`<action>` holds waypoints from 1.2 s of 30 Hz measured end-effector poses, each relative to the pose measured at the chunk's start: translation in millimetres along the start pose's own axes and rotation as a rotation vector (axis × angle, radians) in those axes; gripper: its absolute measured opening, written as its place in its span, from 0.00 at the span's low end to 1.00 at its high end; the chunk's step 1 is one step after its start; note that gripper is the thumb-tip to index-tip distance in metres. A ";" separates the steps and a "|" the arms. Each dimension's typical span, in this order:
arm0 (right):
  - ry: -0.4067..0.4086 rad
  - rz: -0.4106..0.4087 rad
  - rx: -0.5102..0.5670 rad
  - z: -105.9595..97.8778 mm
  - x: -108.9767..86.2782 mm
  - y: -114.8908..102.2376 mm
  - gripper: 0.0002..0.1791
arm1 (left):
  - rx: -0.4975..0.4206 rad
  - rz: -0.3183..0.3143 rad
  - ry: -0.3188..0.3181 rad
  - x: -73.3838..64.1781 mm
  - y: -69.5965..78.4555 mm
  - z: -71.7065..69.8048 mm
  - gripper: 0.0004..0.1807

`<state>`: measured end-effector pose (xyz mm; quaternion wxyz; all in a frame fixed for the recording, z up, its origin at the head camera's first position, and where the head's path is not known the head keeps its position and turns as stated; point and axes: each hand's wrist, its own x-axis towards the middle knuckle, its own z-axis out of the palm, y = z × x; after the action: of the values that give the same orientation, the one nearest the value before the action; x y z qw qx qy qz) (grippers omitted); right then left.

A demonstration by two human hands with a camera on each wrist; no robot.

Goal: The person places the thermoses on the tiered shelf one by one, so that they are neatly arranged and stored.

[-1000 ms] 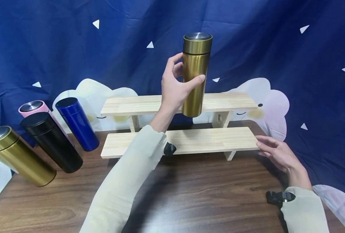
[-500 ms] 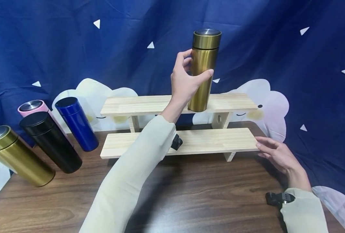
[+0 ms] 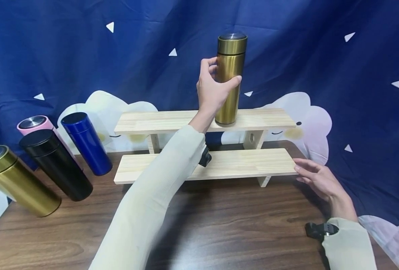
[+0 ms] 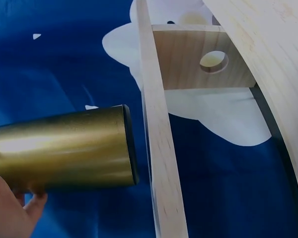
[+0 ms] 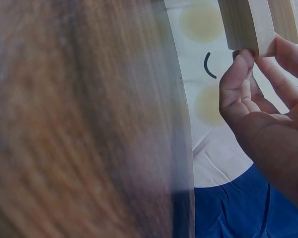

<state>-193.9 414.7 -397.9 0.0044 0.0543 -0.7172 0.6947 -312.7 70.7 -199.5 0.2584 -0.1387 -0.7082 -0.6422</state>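
My left hand (image 3: 212, 90) grips a gold thermos (image 3: 231, 67) with a silver-topped lid, thumb across its near side. The thermos is upright over the upper board of a two-tier wooden shelf (image 3: 270, 117). A narrow gap shows between its base and the board's edge (image 4: 164, 163) in the left wrist view. My right hand (image 3: 320, 183) holds the right end of the lower board (image 3: 239, 163), its fingertips pinching the board's end (image 5: 262, 29) in the right wrist view. The fingers behind the thermos are partly hidden.
On the wooden table (image 3: 236, 225), left of the shelf, stand a second gold thermos (image 3: 22, 183), a black one (image 3: 57, 165), a blue one (image 3: 88, 144) and a pink one (image 3: 34, 122) partly hidden behind the black. A blue curtain (image 3: 287, 48) hangs right behind the shelf.
My left hand carried the gold thermos right and farther back, then slightly left and down towards the upper board. The right hand stays at the lower board's end.
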 end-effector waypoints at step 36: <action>0.005 -0.002 -0.050 5.5 2.2 -2.9 0.14 | -0.019 0.022 0.014 4.9 -14.3 15.6 0.41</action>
<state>-195.4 408.9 -395.0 0.0081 0.0531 -0.7341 0.6769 -327.2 83.4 -209.5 0.2691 -0.1447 -0.6987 -0.6469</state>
